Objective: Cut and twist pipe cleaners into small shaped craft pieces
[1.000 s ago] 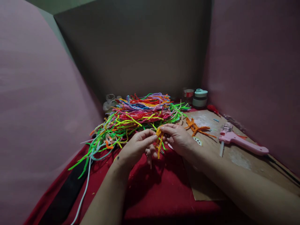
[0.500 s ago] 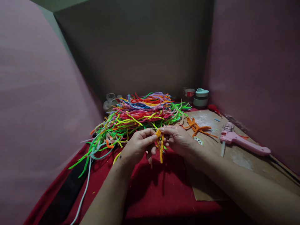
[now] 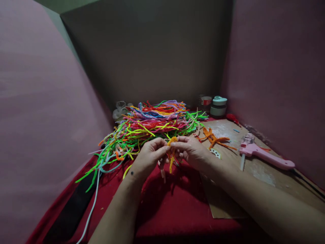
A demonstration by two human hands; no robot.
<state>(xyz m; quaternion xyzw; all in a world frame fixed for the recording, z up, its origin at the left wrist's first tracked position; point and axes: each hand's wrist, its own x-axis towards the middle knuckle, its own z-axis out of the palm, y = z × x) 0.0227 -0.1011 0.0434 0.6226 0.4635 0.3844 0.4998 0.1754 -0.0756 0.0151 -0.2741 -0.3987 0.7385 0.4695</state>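
Note:
Between my two hands is a yellow-orange pipe cleaner (image 3: 173, 139), bent into a small loop at the top with a tail hanging below. My left hand (image 3: 153, 153) pinches its left side between thumb and forefinger. From the right, my right hand (image 3: 191, 148) grips the loop, its thumb laid across the front. Part of the bent piece is hidden behind the fingers. A pale pinkish strip (image 3: 163, 172) dangles beneath my left hand. Just beyond both hands lies a large heap of multicoloured pipe cleaners (image 3: 152, 127).
On a cardboard sheet (image 3: 228, 200) at right lie a pink glue gun (image 3: 266, 157), an orange pipe-cleaner shape (image 3: 214, 138) and a white disc with dark dots (image 3: 215, 153). A lidded teal container (image 3: 218, 105) stands behind. A white cord (image 3: 91, 213) crosses the red cloth (image 3: 172, 213) at left.
My right thumb has shifted down across the pipe cleaner's front. The top of the piece now shows as a rounded loop, and its tail hangs shorter and further left.

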